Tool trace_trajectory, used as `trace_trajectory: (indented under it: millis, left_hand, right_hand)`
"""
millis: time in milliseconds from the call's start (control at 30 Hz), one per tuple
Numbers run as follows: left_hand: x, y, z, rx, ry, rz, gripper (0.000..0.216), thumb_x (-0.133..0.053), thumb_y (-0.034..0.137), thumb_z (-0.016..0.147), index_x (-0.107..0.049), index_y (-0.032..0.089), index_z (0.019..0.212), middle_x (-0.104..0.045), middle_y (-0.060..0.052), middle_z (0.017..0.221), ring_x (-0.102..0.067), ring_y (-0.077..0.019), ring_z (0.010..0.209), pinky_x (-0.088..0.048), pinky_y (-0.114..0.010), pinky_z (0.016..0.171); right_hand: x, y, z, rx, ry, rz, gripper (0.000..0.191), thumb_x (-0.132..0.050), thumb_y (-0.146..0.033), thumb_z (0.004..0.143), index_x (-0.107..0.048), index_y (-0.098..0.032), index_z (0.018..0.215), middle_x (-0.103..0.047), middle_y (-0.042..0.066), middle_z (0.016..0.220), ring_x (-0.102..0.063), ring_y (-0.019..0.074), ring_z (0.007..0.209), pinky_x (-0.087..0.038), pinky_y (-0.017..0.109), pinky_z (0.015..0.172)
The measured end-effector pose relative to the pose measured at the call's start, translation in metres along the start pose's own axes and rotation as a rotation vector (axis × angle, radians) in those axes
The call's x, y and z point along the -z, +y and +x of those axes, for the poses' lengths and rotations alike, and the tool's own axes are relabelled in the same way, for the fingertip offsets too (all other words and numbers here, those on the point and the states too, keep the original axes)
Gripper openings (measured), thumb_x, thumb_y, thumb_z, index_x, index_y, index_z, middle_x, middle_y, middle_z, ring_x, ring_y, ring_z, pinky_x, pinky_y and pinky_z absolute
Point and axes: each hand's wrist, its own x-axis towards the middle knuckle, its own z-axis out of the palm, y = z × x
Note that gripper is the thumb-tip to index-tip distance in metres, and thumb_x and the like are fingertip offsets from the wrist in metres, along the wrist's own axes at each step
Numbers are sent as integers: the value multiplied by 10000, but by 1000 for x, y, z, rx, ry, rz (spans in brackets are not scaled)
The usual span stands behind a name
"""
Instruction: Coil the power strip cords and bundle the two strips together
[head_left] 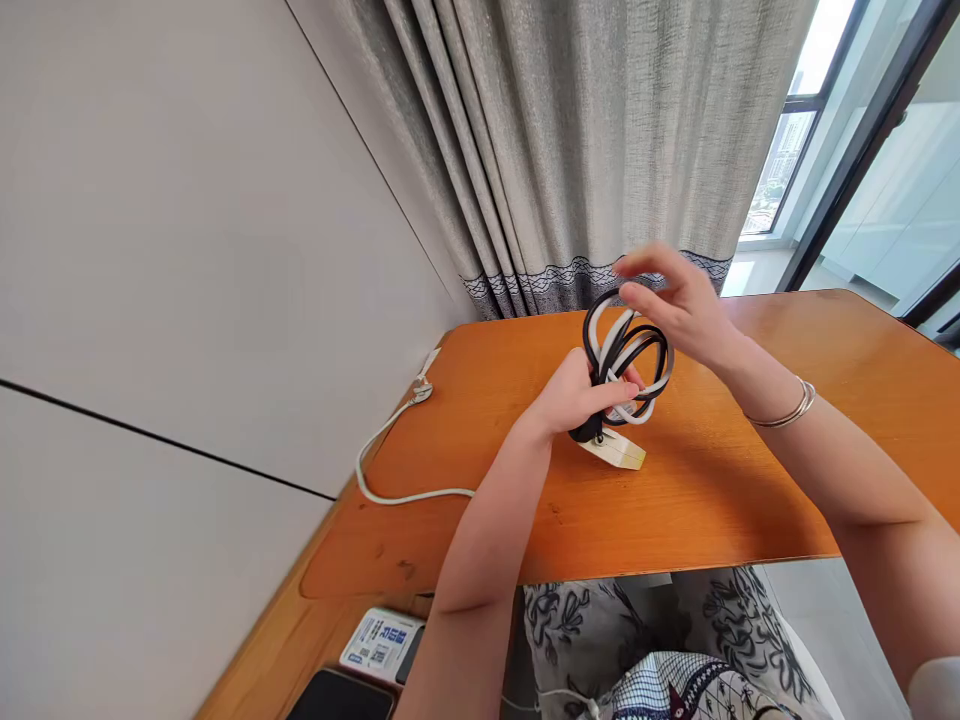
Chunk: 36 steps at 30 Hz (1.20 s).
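Note:
My left hand (576, 392) is closed around a coiled bundle of black and white cables (626, 355), held over the orange-brown wooden table (465, 430). Loops of both colours stick out past the thumb. Below the fingers hangs a pale, flat block (616, 449), and beside it is a black end piece (587, 430). My right hand (675, 305) is raised at the top right of the loops, thumb and fingers apart. Its thumb is close to the coil; whether it touches cannot be told.
A white cable with a plug (422, 390) runs along the table's left side to behind my left forearm. A white labelled box (381, 643) and a dark phone (341, 697) lie at lower left. A grey curtain (585, 150) hangs behind the table; a pale wall panel (187, 250) stands left.

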Motion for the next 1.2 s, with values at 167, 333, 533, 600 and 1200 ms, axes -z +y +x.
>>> trace_trajectory:
  millis: [167,333,533,600,1200]
  left_hand:
    - [7,-5,2,-11,0,-6,277,-776,391,622,-681,154,728,-644,-22,615,-537,-122,499,-454,-238,457]
    - [13,-8,2,-12,-37,-30,272,-770,384,610,-673,150,709,-629,-15,608,-550,-128,502,-463,-237,458]
    - [21,-6,3,40,-13,94,266,-748,378,634,-636,146,696,-641,-18,633,-589,-139,572,-483,-241,539]
    - [23,-4,4,98,21,130,259,-747,364,635,-608,153,694,-613,5,612,-580,-134,566,-474,-241,543]
    - [7,-20,12,-269,364,939,227,-746,196,782,-645,220,984,-440,-100,1561,-544,-304,1322,-459,-468,1070]
  right_hand:
    - [-5,8,-25,99,-132,45,405,-512,-483,991,-693,-200,1216,-711,104,1217,-678,214,1103,-534,379,1006]
    - [7,8,-42,101,-250,46,631,-657,-402,908,-475,-217,1484,-580,137,1448,-640,240,1212,-527,396,1040]
    - [6,15,-51,62,-213,-164,514,-495,-263,971,-423,-175,1473,-741,94,1042,-698,201,875,-543,335,805]
    - [2,18,-52,31,-188,-196,474,-498,-286,976,-437,-163,1429,-727,63,905,-668,187,763,-504,303,712]
    - [-22,19,-50,-624,37,467,567,-761,-538,736,-381,-264,1055,-641,-66,623,-629,158,443,-486,251,423]
